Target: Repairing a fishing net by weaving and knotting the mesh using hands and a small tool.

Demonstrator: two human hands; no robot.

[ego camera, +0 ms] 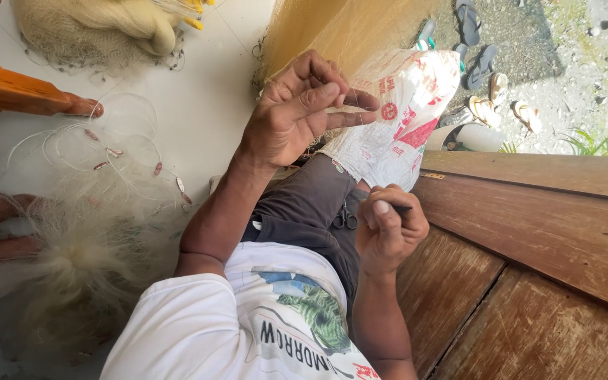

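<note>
The worn brown wooden plank bench [529, 281] fills the space to the right of and below the right hand [388, 229], its boards running off past the wrist. On the far side of the left hand [297, 116] the pale tiled floor [205, 91] spreads out, and on it, well out from the left forearm, lies a loose heap of fine whitish fishing net [86, 239] with small oval weights strung along clear line. A second bundle of the same pale net [93, 28] lies farther off on the floor, beyond the left hand.

Just behind the left hand's fingers hangs a sheet of fine yellowish monofilament net [339, 28], fanning away from them. Directly under those fingers, draped over the person's knee, is a white woven plastic sack with red print [402, 112].

The left hand is raised with its fingers bent and drawn together, thumb meeting the fingertips, pinching strands of the yellowish net. The right hand sits close to the body, just beside the dark grey shorts [304, 211], its fingers curled and clamped around a thin dark netting needle [401, 209] whose tip pokes out past the thumb.

Between the 2 hands, lying on the shorts just beside the right hand's knuckles, is a small pair of dark scissors [345, 219]. Well beyond the sack, several sandals [483, 67] lie scattered on gravel ground.
</note>
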